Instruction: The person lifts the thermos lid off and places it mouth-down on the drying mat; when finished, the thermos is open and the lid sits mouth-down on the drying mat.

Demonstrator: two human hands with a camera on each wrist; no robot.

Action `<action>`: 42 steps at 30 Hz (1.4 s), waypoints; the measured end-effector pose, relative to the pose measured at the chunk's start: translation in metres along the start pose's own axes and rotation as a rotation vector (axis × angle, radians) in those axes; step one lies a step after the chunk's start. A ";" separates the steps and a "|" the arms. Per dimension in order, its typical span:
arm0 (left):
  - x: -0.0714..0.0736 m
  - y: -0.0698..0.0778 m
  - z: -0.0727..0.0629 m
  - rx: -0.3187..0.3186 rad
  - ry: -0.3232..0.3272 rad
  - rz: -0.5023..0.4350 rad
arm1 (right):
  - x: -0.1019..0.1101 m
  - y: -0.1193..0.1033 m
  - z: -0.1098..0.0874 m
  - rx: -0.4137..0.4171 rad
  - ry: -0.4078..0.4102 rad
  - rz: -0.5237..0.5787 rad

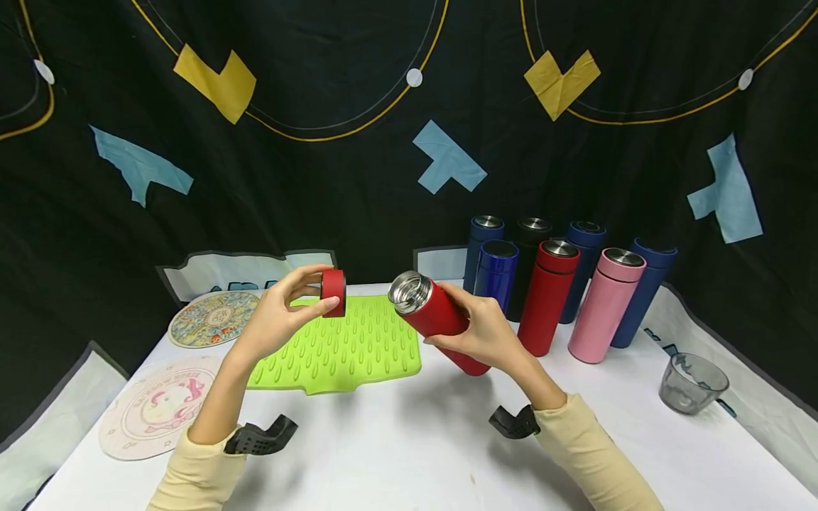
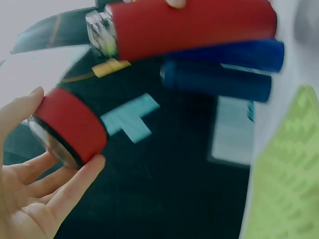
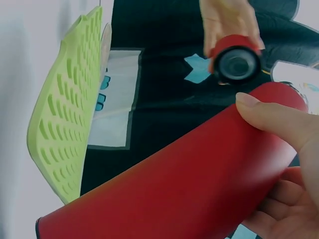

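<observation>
Between thumb and fingers my left hand (image 1: 276, 311) pinches a red lid (image 1: 334, 293), raised above the green mat. Its dark-rimmed open underside (image 3: 238, 64) faces the right wrist camera. My right hand (image 1: 482, 326) grips a red thermos bottle (image 1: 441, 319) round its body. The bottle leans to the left with its bare steel mouth (image 1: 410, 292) uncovered and pointing toward the lid. A gap separates lid and bottle in the head view. In the right wrist view, the thumb (image 3: 271, 117) lies along the bottle and the other fingers curl beneath it.
A lime-green ridged mat (image 1: 358, 341) lies mid-table. Two round mats, one patterned (image 1: 214, 319) and one pink (image 1: 160, 408), lie left. Several capped bottles stand back right, including a red one (image 1: 548, 298) and a pink one (image 1: 606, 305). A clear glass cup (image 1: 692, 383) stands far right.
</observation>
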State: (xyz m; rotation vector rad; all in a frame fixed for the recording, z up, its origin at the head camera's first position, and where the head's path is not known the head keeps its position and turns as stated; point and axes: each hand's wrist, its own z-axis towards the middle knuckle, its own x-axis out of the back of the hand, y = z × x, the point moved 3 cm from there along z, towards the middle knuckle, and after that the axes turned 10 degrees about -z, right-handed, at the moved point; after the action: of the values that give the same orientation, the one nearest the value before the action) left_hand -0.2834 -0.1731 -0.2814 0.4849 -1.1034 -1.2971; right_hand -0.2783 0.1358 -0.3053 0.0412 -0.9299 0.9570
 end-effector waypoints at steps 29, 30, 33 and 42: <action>0.073 -0.136 0.025 0.266 0.141 0.386 | -0.041 0.033 0.028 -0.256 0.222 0.257; 0.073 -0.139 0.026 0.275 0.135 0.398 | -0.043 0.035 0.031 -0.261 0.234 0.257; 0.072 -0.151 0.029 0.299 0.118 0.420 | -0.049 0.040 0.043 -0.280 0.268 0.258; 0.064 -0.173 0.041 0.339 0.081 0.400 | -0.063 0.065 0.072 -0.464 0.313 0.222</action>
State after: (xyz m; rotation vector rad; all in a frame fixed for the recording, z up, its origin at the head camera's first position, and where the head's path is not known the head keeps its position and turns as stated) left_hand -0.4138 -0.2670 -0.3808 0.5288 -1.2823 -0.7399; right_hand -0.3876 0.1024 -0.3268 -0.5996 -0.8541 0.8977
